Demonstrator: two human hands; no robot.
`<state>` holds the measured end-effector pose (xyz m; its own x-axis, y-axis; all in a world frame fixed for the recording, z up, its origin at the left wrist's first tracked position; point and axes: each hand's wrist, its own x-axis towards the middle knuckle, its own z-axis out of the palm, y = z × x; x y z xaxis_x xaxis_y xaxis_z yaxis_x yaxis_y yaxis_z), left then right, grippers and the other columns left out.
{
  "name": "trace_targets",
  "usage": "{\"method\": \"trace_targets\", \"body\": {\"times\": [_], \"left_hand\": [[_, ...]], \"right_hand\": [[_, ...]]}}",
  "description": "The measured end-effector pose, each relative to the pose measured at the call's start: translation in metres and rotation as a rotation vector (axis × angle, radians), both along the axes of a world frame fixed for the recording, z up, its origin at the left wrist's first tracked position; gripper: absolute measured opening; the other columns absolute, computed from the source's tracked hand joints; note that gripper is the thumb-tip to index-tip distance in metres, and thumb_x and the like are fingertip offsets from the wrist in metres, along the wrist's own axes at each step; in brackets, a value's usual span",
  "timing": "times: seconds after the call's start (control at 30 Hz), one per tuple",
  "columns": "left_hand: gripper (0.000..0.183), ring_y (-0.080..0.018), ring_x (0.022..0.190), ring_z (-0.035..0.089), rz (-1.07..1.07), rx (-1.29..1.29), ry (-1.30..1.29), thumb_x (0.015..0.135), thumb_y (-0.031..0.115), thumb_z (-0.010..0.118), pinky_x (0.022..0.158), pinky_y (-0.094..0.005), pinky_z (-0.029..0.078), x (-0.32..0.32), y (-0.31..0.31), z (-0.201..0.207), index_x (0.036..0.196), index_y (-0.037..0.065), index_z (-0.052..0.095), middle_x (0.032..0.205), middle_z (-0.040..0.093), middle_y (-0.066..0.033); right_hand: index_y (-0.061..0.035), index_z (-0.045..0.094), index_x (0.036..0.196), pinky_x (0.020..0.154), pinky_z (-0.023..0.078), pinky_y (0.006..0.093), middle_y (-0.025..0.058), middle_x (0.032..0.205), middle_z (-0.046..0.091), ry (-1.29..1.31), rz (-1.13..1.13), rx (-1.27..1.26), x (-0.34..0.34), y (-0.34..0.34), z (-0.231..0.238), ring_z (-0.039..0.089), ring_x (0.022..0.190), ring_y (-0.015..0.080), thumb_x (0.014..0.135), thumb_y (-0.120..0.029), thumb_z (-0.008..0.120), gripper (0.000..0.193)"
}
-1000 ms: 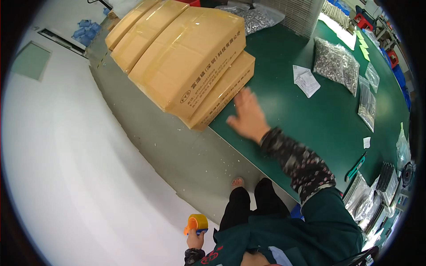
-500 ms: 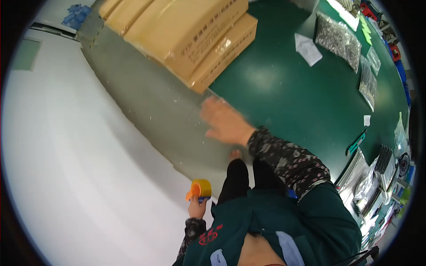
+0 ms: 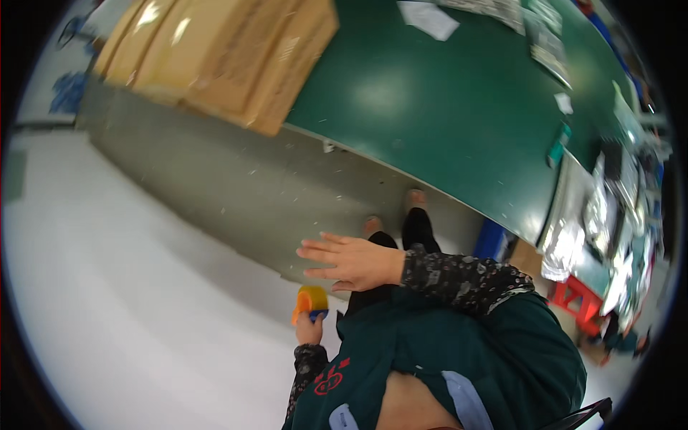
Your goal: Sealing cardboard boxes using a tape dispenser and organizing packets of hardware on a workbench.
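Your right hand (image 3: 351,261): spread wide, withdrawn from illegibly printed eleven-o'clock cartons (image 3: 215,61). Left hand (image 3: 308,331): holding tape dispenser (image 3: 315,297), seven o'clock.

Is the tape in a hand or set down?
In a hand: the left hand is closed on the near end of the tape.

We see a smooth white wall (image 3: 122,287) filling the span from seven to nine o'clock, with a dull greenish panel (image 3: 13,175) at nine. Its foot meets a grey floor (image 3: 236,172), flecked with pale scraps, along a line we trace from ten o'clock down to seven. From twelve to three we have a green-topped table (image 3: 437,136), a soft patch of light gleaming on it near twelve. At four o'clock we find a red stool (image 3: 577,297).
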<state>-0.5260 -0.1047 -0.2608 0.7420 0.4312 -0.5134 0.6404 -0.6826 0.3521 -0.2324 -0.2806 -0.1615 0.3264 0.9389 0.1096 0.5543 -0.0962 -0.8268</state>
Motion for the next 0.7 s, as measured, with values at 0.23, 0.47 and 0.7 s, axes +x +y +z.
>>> {"method": "trace_targets", "body": {"times": [0.23,0.47,0.7], "left_hand": [[0.041,-0.0359,0.087,0.053,0.02,-0.075,-0.173,0.07,0.016,0.067,0.075,-0.041,0.043,-0.02,0.059,-0.042,0.102,-0.003,0.052,0.097,0.054,-0.0215],[0.027,-0.0283,0.065,0.061,-0.257,-0.004,-0.214,0.071,0.012,0.065,0.06,-0.0369,0.049,0.038,0.041,-0.031,0.09,-0.004,0.055,0.082,0.057,-0.017],[0.029,-0.0325,0.079,0.059,-0.167,-0.029,-0.157,0.071,0.014,0.067,0.069,-0.0376,0.048,0.067,-0.002,0.027,0.092,-0.002,0.055,0.088,0.058,-0.017]], "right_hand": [[0.0037,0.033,0.128,0.105,0.021,0.0442,0.0252,0.134,0.029,-0.525,-1.385,-0.306,0.025,-0.211,0.005,0.021,0.128,0.0427,0.077,-0.008,0.054,0.057],[-0.0061,0.036,0.131,0.107,0.016,0.0438,0.0198,0.14,0.024,0.038,-0.364,0.025,-0.03,-0.073,-0.006,0.018,0.132,0.0338,0.074,-0.038,0.061,0.07],[0.0025,0.04,0.124,0.104,0.021,0.0471,0.0254,0.132,0.032,-0.541,-1.501,-0.27,0.082,-0.218,-0.002,0.024,0.126,0.0426,0.077,-0.027,0.056,0.057]]}}
